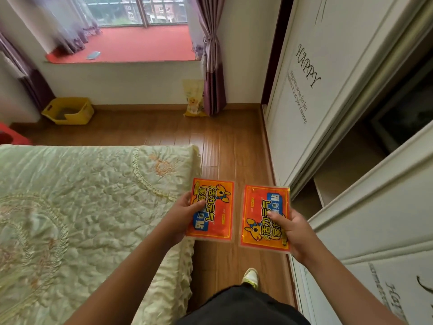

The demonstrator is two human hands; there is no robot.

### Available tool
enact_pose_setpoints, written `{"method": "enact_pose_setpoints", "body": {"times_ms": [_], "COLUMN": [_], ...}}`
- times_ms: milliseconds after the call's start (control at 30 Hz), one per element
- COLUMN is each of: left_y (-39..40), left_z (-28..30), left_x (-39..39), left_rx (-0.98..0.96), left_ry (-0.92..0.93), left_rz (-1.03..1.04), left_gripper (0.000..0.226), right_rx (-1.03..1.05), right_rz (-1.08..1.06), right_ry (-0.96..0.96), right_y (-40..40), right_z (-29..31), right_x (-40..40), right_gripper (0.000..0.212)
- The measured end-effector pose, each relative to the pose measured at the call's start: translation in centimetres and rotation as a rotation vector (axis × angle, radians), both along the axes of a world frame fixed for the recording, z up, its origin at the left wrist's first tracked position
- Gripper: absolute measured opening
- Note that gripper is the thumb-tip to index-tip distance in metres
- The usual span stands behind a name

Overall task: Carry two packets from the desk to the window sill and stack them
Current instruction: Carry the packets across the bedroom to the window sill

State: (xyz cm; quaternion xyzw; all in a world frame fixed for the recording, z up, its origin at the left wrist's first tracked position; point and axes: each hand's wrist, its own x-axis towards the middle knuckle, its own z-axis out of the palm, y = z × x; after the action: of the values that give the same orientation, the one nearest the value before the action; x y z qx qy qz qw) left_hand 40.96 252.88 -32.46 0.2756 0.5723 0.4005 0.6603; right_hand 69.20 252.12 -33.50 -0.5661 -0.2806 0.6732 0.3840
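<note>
**Two packets in hand, sill ahead**

Left hand (pixel 185 213) grips the left packet (pixel 212 208) by its left edge, thumb on the printed face, fingers under. Right hand (pixel 289 231) grips the right packet (pixel 266 219) by its right edge, thumb across the front near the lower half. Both packets are orange-red w/ a blue band, yellow lettering and a cartoon animal; both are held flat, faces up, side by side w/ a narrow gap between, not touching. The prints run opposite ways: animal at the top on the left packet, at the bottom on the right one.

The packets hang over the wood floor (pixel 225 141), in the aisle between the bed (pixel 93 195) on the left and the wardrobe (pixel 316 102) on the right. Left packet sits just past the bed's corner. Bed has a pale green quilted cover w/ a frilled trim. Wardrobe door is white, "HAPPY" lettered on it; a sliding panel stands partly open.

Sill (pixel 140 46) is at the far end of the room, well apart from the hands, covered in red. A small grey item (pixel 93 55) lies on it near the left, prob. a flat pouch, too blurred to tell. Purple curtains (pixel 212 66) hang at both sides of the window.

On the floor below the sill: a yellow bin (pixel 69 110) at left, a yellow bag (pixel 194 98) leaning on the wall by the right curtain. One shoe (pixel 250 276) shows below the packets.
</note>
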Motion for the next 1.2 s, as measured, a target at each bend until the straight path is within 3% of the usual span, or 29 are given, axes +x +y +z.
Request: {"method": "enact_pose_setpoints", "body": {"times_ms": [300,633,1200], "left_y": [10.0,19.0,37.0], "left_z": [1.1,-0.8,0.9], "left_x": [2.1,-1.6,-10.5], "left_rx": [-0.016,-0.051,0.026], "left_ry": [0.004,0.011,0.008], "left_rz": [0.072,0.137,0.075], "left_gripper": [0.023,0.021,0.02], "right_rx": [-0.022,-0.114,0.046], "right_rz": [0.095,0.12,0.116], "right_ry": [0.06,0.054,-0.028], "right_y": [11.6,22.2,39.6], "right_z": [0.9,0.3,0.9], "right_x": [1.4,-2.0,-10.7], "right_gripper": [0.03,0.021,0.026]}}
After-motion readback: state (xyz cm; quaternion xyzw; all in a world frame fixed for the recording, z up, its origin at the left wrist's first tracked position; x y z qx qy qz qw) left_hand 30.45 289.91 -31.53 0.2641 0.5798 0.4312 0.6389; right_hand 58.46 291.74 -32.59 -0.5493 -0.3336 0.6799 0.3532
